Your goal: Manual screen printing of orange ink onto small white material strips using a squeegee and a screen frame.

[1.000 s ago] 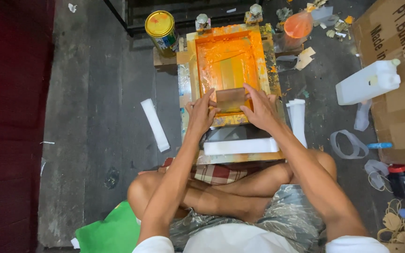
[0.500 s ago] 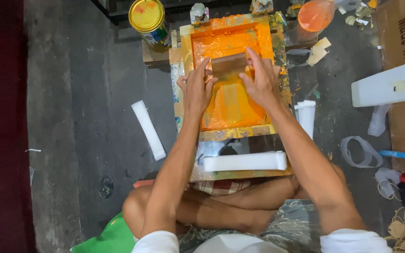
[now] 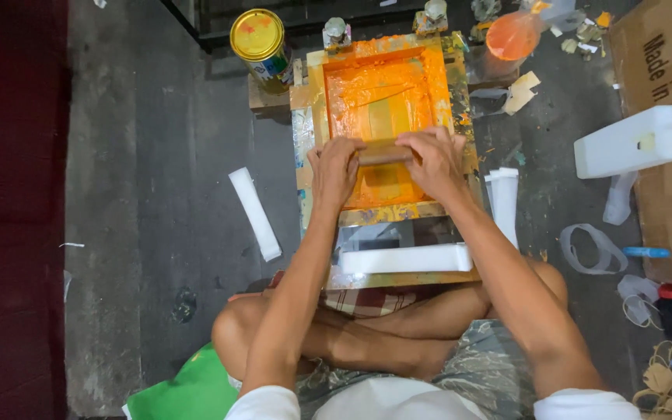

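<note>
Both hands have drawn the squeegee back toward the body since half a second ago — it sat near the far end of the screen then and now lies across the middle.

Packages first: a brown carton [image 3: 666, 62] with dark printing fills the upper right corner, and a white jerrycan [image 3: 635, 141] lies on its side just in front of it. A round tin [image 3: 260, 43] with a yellow lid and a coloured label stands at the far left corner of the frame; an orange-filled tub [image 3: 512, 36] stands at the far right. A white strip [image 3: 254, 213] lies on the floor to the left, and a white block [image 3: 406, 258] lies across the near end of the low desk [image 3: 398, 278].

The screen [image 3: 383, 93] is a rectangular wooden frame, its mesh thick with wet orange ink, streaked paler down the middle. The squeegee [image 3: 384, 152] is a short brown bar lying crosswise on the mesh.

The left hand [image 3: 336, 167] grips the bar's left end, fingers curled over the top; the right hand [image 3: 434, 159] is closed over the right end the same way. Both arms reach straight forward over crossed legs — elbows nearly straight, wrists bent down onto the bar.
</note>
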